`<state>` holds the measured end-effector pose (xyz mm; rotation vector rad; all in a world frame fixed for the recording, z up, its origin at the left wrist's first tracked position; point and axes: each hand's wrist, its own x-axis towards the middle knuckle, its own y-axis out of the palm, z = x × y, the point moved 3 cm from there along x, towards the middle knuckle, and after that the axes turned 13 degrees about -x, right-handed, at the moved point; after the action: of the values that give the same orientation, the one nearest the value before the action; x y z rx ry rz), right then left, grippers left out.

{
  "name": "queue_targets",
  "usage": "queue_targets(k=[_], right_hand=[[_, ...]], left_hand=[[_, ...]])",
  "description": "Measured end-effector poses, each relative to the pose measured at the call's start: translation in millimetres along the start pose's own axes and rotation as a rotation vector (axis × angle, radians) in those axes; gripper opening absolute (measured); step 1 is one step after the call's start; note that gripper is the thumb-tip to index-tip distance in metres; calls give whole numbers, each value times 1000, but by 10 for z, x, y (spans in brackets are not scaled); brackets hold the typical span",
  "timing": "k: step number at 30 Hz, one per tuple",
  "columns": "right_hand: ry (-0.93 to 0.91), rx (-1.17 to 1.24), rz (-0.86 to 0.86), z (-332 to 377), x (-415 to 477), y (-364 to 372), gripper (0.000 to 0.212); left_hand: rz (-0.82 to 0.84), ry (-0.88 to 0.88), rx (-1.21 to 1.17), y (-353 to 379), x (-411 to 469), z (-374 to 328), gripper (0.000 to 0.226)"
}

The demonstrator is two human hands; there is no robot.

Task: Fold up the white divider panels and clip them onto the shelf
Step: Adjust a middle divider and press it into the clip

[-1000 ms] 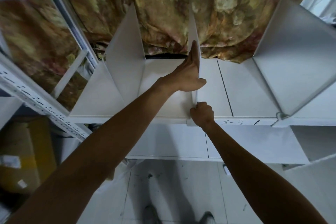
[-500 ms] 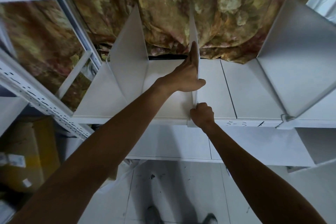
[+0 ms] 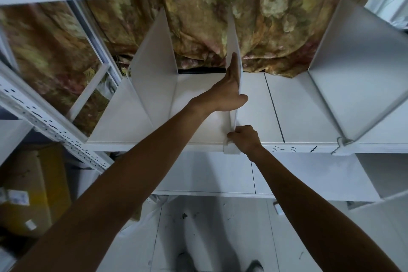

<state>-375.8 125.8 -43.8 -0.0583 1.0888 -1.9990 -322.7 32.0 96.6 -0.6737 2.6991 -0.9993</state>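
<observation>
White racking backed by a brown floral cloth (image 3: 209, 22) fills the view, with a tiled floor (image 3: 198, 227) and a yellow box (image 3: 33, 183) seen below. On the shelf (image 3: 298, 117), the middle divider (image 3: 231, 35) is held upright between a left divider (image 3: 154, 68) and a right divider (image 3: 353, 68), both already standing. The left hand (image 3: 229, 93) is laid against the middle divider's left face, fingers straight and together, thumb reaching across its front edge. The right hand (image 3: 246, 139) is curled tight at the panel's lower front corner. Its fingers are clamped there just above the white tab (image 3: 231, 149) that hangs over the shelf's front lip.

Little has been altered over the last second. Both hands are found in the same places as before, the panel has been kept vertical, and only the viewpoint has been shifted slightly. No release has been made. That stillness is judged to mean the clipping step is under way rather than finished: the panel is being steadied from the side while its foot is pressed onto the lip. Whether the tab is fully seated cannot be told from here. Once it is, this divider could be counted as fitted and the hands freed.
</observation>
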Motion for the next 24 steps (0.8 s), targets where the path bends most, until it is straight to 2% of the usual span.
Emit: queue_targets(k=[3,7,10,13,14,17,18,24], right_hand=[[-18,17,24,-15,-15,-29,16],[-44,78,99,-70,-8,-50,23],[-86,117,185,-93,-24,-117,28],[-95,139,190,-81,-53,-237,20],[-99,135,185,-67,-53,-262,23],[-165,129,186,-54,-25,-332,70],[-181,127,194,-46,-29,-349,75],[-236,141,218,-79,-131,-473,53]], left_hand=[[17,-37,-62,40,12,37,102],[24,-92,-150,87,-13,71,97],[-1,-177,-185,147,-33,111,82],[-40,-256,-278,188,-80,111,69],[-51,-277,-318,197,-94,104,66],[-92,-340,-406,252,-153,26,54],[-112,-355,-422,260,-167,10,50],[-147,-385,-442,460,-305,55,22]])
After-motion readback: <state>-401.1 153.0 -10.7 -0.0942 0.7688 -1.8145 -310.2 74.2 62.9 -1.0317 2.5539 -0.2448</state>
